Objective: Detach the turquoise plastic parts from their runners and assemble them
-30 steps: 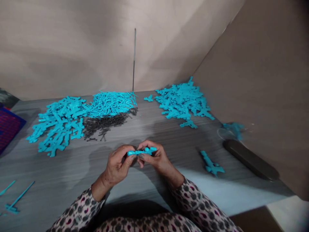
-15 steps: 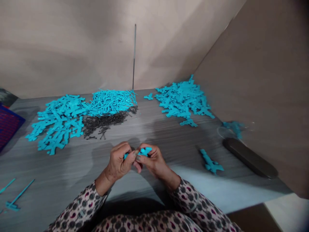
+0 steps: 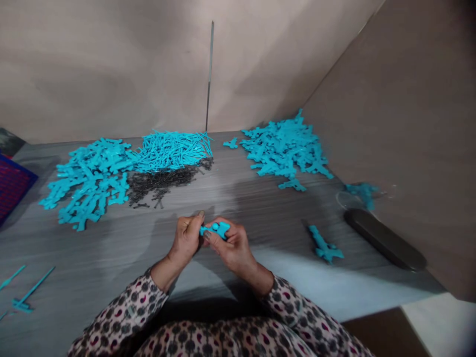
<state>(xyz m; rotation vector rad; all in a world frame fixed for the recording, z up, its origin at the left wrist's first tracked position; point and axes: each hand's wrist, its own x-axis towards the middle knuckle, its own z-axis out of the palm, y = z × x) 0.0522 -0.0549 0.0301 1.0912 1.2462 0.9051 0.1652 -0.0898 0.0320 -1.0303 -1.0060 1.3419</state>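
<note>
Between my two hands is a turquoise plastic piece [image 3: 222, 229] with short arms and a rounded knob. My right hand [image 3: 236, 248] grips its wider right end, thumb on top and fingers behind. My left hand [image 3: 185, 237] is closed around the narrow left end, its thumb pointing up; that end is mostly hidden by the fingers. Beyond my hands lie small black linked parts [image 3: 159, 184], and behind them a heap of thin turquoise sticks [image 3: 174, 150].
Similar turquoise pieces are heaped at left [image 3: 92, 178] and right [image 3: 286, 148]. A single turquoise piece [image 3: 324, 245] lies right of my hands, near a dark oblong case [image 3: 385, 239]. A purple-blue basket [image 3: 15, 188] stands at the left edge. Turquoise sticks [image 3: 35, 287] lie lower left.
My left thumb has come up off the piece, and my left hand has turned upright. More of the piece's middle shows between my hands. The view has shifted slightly.
</note>
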